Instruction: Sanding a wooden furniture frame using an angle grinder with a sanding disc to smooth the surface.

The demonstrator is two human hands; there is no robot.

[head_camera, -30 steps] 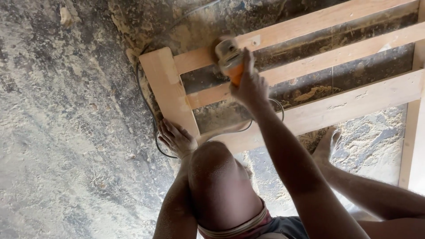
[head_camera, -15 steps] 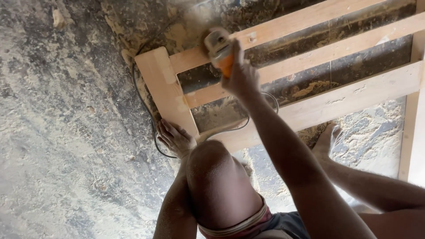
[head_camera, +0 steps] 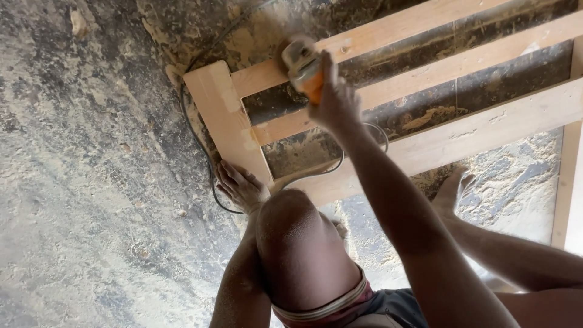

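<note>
Head view: our right hand (head_camera: 336, 106) grips the orange-and-grey power sander (head_camera: 302, 62) on the far rail of the pale wooden frame (head_camera: 226, 118); left hand (head_camera: 241, 188) rests flat, fingers spread, at the frame's near-left corner beside the black cord (head_camera: 203, 152).

Both arms are being left bare, with no sleeves or gloves worn on the left hand (head_camera: 241, 187) or the right hand (head_camera: 336, 104). The legs and feet are being left bare as well. Dark shorts (head_camera: 388, 310) with a striped red-and-pale hem band are being worn, and fine sawdust is being carried on the limbs.
</note>
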